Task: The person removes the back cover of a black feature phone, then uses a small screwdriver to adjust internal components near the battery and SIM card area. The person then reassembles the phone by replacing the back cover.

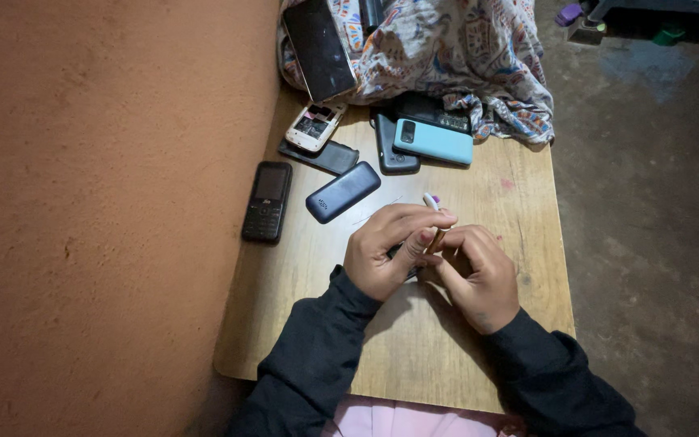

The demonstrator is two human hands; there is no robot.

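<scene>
A slim, pen-like tool with a white and purple tip (432, 201) is being held upright between the two hands above the middle of the pale wooden tabletop (479, 186). The left hand (387, 247) is being curled closed around the shaft, with its fingertips pressed to it; the right hand (479, 275) is being closed beside it, touching the lower part, though what else is being pinched there cannot be told. The tool is judged light, stiff and narrow, likely slippery, so it is best gripped mid-shaft with the fingertips. A dark blue keypad phone lying face down (342, 191) and a black keypad phone (267, 201) are lying nearby.
</scene>
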